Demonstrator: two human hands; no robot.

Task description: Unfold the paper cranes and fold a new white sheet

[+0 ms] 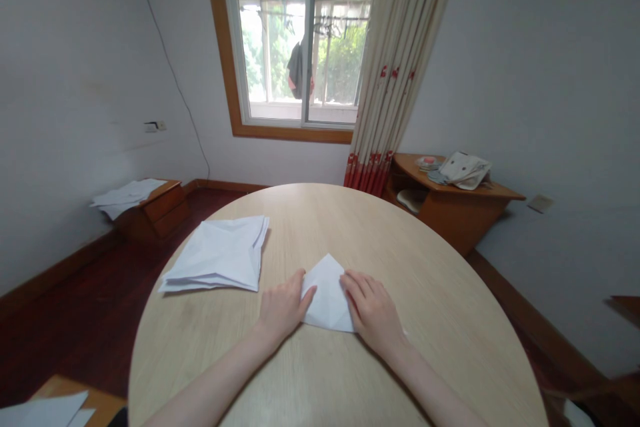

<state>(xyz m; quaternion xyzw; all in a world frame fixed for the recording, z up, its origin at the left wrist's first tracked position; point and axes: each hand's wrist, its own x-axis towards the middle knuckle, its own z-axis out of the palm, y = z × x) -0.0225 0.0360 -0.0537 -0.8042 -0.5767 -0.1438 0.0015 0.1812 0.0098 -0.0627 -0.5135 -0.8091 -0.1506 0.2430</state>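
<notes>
A folded sheet of white paper (327,299) lies on the round table (400,373) in front of me, its pointed tip facing away. My left hand (286,301) grips its left edge, with the thumb on top and the other fingers along the side. On the opposite edge, my right hand (373,307) is closed over the paper with its fingers bent together. The right thumb is mostly hidden. To the left of my hands rests a stack of white paper (220,252) with uneven, layered edges.
Beyond the table are a window (305,47) and a patterned curtain (395,67). At right, a wooden corner desk (450,203) holds a cloth bag (466,170). A low cabinet (167,208) at left bears paper sheets (127,195). More white sheets (45,410) lie at bottom left.
</notes>
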